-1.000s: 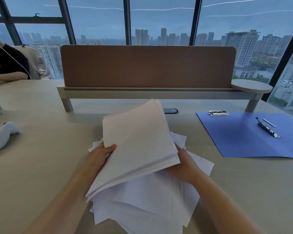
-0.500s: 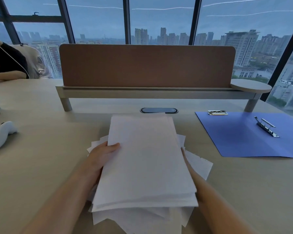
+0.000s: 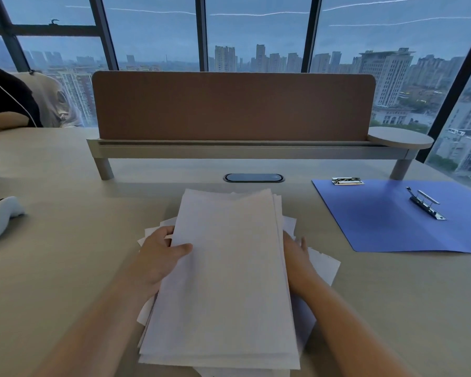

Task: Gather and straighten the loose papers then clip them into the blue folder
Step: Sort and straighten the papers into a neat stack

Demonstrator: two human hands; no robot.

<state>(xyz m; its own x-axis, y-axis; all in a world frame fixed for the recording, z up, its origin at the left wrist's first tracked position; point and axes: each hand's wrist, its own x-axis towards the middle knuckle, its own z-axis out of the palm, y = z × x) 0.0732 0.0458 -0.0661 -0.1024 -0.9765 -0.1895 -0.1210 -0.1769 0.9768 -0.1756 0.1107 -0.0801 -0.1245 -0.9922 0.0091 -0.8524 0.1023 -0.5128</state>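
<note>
A thick stack of white papers (image 3: 226, 273) lies lengthwise in front of me, held level just above more loose sheets (image 3: 322, 263) that stick out beneath it. My left hand (image 3: 161, 258) grips the stack's left edge, thumb on top. My right hand (image 3: 297, 257) presses against the right edge, fingers mostly hidden under the sheets. The blue folder (image 3: 386, 224) lies open flat at the right, with its metal lever clip (image 3: 426, 204) raised on the inside. A second small metal clip (image 3: 347, 181) sits at the folder's far left corner.
A brown desk divider (image 3: 233, 106) on a grey rail crosses the desk's far side. A cable port (image 3: 253, 177) lies just beyond the papers. A white controller (image 3: 0, 216) rests at the left. Another person sits at the far left.
The stack was tilted and skewed to the left; I have turned it square and lowered it flat over the loose sheets. Both hands now hold its long edges.
</note>
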